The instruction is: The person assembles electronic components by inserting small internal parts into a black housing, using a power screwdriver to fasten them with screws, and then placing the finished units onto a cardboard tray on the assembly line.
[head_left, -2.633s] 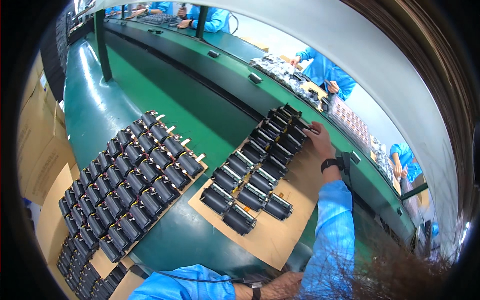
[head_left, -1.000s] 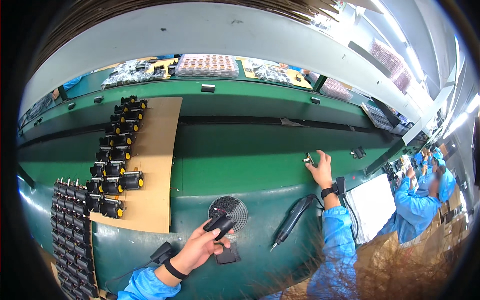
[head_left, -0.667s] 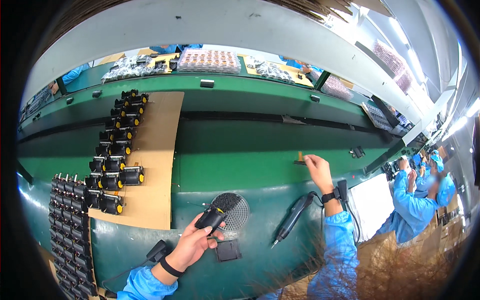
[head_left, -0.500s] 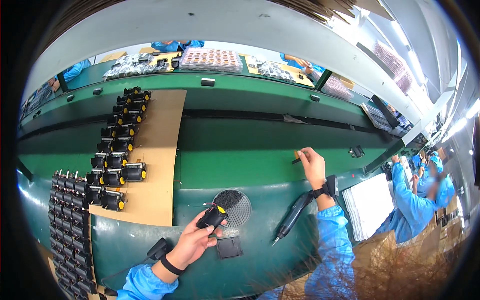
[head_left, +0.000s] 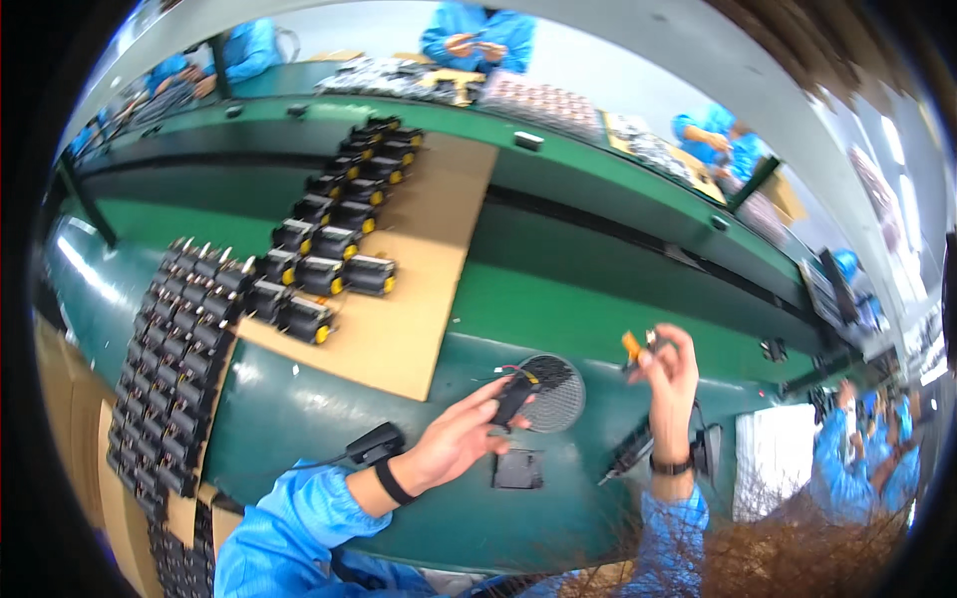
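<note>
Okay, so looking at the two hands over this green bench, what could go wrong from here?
The left hand holds a black housing close to the round dish of small black pieces; a bump might scatter them.

The right hand pinches a small part with an orange strip sticking out, which might slip or get bent.

The dark power screwdriver lies right by the right wrist, so the arm could knock it.
</note>
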A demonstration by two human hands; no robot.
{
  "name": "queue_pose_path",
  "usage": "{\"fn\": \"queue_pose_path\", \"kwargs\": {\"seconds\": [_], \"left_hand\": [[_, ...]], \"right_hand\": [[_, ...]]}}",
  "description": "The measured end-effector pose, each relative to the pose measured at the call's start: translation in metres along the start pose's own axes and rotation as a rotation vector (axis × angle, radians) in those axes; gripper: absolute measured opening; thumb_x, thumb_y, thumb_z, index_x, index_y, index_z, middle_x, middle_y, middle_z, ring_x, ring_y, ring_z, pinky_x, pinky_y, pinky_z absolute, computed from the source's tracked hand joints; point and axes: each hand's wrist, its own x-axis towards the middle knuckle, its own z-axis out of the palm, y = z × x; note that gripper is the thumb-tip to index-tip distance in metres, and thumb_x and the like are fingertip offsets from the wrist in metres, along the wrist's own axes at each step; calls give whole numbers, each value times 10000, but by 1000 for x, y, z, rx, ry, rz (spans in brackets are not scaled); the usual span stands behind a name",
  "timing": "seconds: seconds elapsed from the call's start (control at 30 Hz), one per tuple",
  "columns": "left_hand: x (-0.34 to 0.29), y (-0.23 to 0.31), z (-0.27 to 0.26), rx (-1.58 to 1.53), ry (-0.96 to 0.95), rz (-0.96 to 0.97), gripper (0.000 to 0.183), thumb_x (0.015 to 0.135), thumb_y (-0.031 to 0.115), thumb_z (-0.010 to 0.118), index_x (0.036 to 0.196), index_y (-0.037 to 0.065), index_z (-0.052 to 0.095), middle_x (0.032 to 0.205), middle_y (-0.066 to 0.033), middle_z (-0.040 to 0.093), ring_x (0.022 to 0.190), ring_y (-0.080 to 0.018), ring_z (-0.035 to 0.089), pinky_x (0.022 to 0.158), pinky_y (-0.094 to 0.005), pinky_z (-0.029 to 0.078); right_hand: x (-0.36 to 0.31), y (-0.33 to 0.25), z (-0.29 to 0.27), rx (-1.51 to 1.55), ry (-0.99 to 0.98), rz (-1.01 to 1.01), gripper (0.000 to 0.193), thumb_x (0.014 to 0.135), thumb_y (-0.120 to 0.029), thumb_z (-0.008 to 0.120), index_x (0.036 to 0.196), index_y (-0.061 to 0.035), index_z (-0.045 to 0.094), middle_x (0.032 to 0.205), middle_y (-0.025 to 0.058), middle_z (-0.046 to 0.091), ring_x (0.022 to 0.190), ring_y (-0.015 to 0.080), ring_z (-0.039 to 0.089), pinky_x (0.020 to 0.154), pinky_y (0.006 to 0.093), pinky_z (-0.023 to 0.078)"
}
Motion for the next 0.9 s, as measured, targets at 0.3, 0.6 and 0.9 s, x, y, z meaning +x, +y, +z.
{"fn": "queue_pose_path", "kwargs": {"seconds": [0.3,0.6,0.9], "left_hand": [[-6,-2,6,248,40,189,678,1090,177,559,1670,95,217,1656,-62,354,1434,-206,449,1016,-423,512],[-3,-12,9,413,46,317,720,1028,90,655,1638,42,277,1592,-107,410,1460,-206,419,1146,-357,435],[-7,-16,11,651,138,379,736,998,112,698,1632,65,328,1580,-121,389,1446,-217,441,1059,-330,492]], "right_hand": [[-86,-14,84,-63,-206,28,456,879,32,783,1274,19,554,978,98,741,873,136,717,800,288,576],[-95,-4,93,115,-189,45,478,877,57,792,1268,7,523,980,105,728,908,143,721,824,279,574],[-95,-2,89,-38,-226,8,468,878,79,789,1238,12,499,952,136,735,880,168,741,791,294,602]]}}
